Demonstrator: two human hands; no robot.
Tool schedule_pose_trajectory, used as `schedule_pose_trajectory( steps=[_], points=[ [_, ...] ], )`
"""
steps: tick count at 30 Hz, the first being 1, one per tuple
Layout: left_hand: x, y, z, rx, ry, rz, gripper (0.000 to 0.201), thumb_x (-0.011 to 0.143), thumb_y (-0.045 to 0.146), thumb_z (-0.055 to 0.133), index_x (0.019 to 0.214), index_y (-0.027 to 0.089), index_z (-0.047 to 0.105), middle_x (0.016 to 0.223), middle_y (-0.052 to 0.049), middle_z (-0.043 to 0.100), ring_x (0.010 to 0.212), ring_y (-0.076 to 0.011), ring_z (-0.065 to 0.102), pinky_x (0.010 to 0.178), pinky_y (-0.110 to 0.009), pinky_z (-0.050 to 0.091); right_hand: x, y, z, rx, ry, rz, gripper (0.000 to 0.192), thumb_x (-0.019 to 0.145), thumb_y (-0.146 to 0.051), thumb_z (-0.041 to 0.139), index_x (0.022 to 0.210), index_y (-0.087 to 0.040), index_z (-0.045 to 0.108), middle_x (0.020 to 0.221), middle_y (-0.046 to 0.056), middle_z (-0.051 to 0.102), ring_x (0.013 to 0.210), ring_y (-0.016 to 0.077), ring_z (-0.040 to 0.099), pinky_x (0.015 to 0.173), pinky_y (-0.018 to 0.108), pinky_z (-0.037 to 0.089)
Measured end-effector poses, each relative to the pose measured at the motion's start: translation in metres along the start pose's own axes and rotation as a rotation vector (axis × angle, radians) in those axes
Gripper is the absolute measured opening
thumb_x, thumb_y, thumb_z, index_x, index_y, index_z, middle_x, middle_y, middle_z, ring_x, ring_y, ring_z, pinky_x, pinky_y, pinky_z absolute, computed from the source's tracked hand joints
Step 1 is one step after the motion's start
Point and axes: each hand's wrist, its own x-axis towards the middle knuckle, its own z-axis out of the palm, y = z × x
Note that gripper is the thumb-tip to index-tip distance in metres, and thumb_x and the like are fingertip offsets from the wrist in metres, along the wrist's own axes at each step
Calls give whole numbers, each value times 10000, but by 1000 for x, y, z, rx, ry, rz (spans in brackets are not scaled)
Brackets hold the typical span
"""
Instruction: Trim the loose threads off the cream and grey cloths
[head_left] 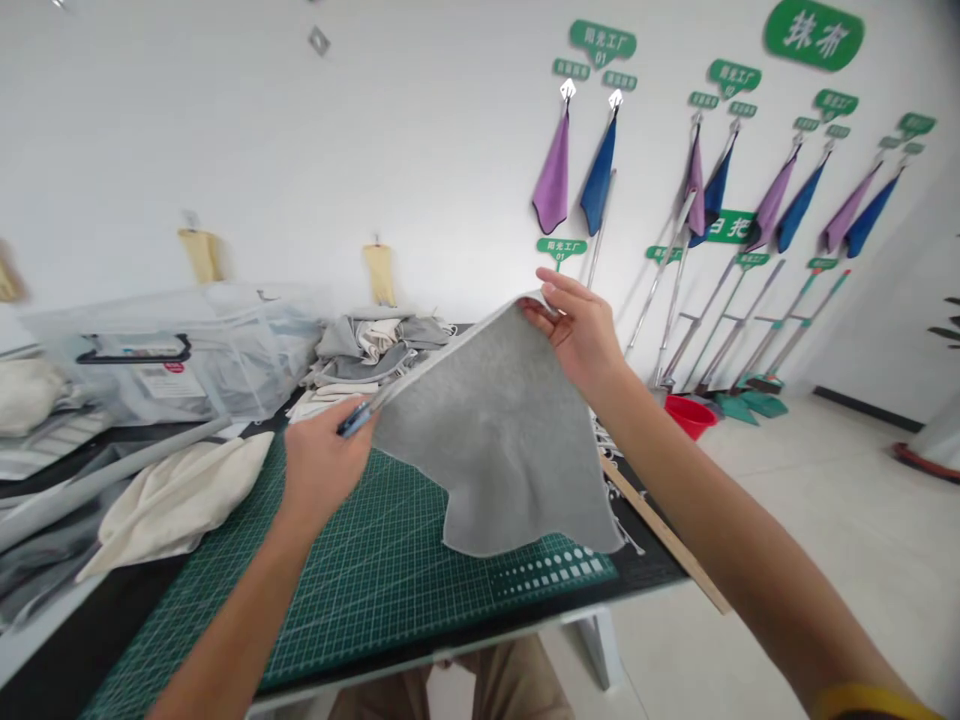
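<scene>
A square of grey fabric (501, 440) hangs in the air above a green cutting mat (360, 580). My right hand (579, 335) pinches its upper right corner. My left hand (321, 465) is closed on the fabric's left corner, with a blue-handled tool (354, 418) sticking out of the fist; I cannot tell what tool it is. The cloth's lower edge droops down to the mat.
A cream cloth (180, 495) lies left on the mat. Folded grey and cream fabrics (371, 350) are piled behind, beside clear plastic bins (180, 350). A wooden ruler (664, 535) lies along the table's right edge. Mops and coloured cloths (553, 180) hang on the wall; a red basin (688, 415) sits on the floor.
</scene>
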Motion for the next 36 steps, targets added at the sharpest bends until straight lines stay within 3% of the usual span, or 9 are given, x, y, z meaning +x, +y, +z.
schedule_pose_trajectory(
  steps=[5, 9, 12, 15, 19, 22, 25, 30, 36],
  points=[
    [91, 14, -3, 155, -47, 152, 316, 850, 411, 574, 888, 167, 772, 637, -4, 664, 653, -159, 590, 623, -254, 364, 48, 2, -18, 16, 35, 79, 142, 798, -87, 617, 899, -146, 699, 817, 23, 704, 785, 139, 706, 895, 319, 579],
    [148, 36, 3, 218, -37, 234, 485, 898, 461, 484, 897, 50, 744, 646, 23, 610, 715, -119, 587, 652, -232, 328, 93, 5, -23, 41, 94, 119, 108, 838, -74, 575, 864, -147, 651, 821, 14, 683, 814, 111, 698, 898, 261, 567],
    [178, 59, -5, 238, 24, 290, 701, 951, 513, 290, 984, -69, 678, 815, 33, 595, 875, -128, 605, 716, -224, 327, 119, -9, -18, 21, 69, 22, 103, 877, -100, 556, 876, -163, 638, 869, 6, 687, 915, 111, 700, 916, 248, 554],
    [185, 75, -23, 269, 94, 301, 667, 935, 558, 357, 1003, -25, 675, 946, 22, 636, 900, -137, 615, 761, -204, 403, 120, -29, -15, 79, -9, -34, 148, 901, -92, 534, 923, -167, 659, 877, 6, 700, 933, 113, 702, 924, 240, 555],
    [141, 53, -37, 298, -22, 341, 537, 921, 479, 454, 1060, 23, 700, 823, 55, 660, 823, -122, 629, 756, -216, 445, 62, -27, -34, 60, -46, 75, 159, 867, -97, 579, 938, -165, 704, 912, 26, 725, 906, 127, 708, 894, 230, 583],
    [68, 8, -27, 285, -391, 443, 337, 854, 240, 531, 1122, 164, 721, 910, 56, 760, 760, -123, 672, 746, -231, 509, -10, 3, -69, -33, 41, 273, 160, 811, -112, 649, 933, -154, 743, 973, 66, 735, 850, 150, 711, 803, 231, 617],
    [-17, -35, -3, 211, -705, 574, 546, 720, 60, 477, 1185, 241, 698, 1074, 14, 763, 888, -182, 728, 835, -312, 556, -85, 43, -108, -102, 84, 583, 178, 763, -149, 720, 933, -154, 775, 1006, 88, 744, 811, 164, 707, 697, 229, 620],
    [-123, -63, 27, 300, -1076, 535, 609, 727, 40, 450, 1271, 239, 639, 1053, -50, 763, 901, -266, 733, 774, -400, 584, -185, 92, -149, -234, 156, 888, 300, 681, -260, 828, 960, -158, 788, 901, 78, 741, 740, 167, 687, 651, 256, 599],
    [-156, -67, 25, 332, -1116, 471, 661, 786, 102, 477, 1421, 285, 500, 1100, -59, 743, 917, -277, 710, 793, -413, 567, -240, 99, -159, -303, 260, 859, 425, 646, -387, 860, 1004, -172, 781, 818, 34, 708, 714, 153, 645, 650, 270, 591]
  ],
)
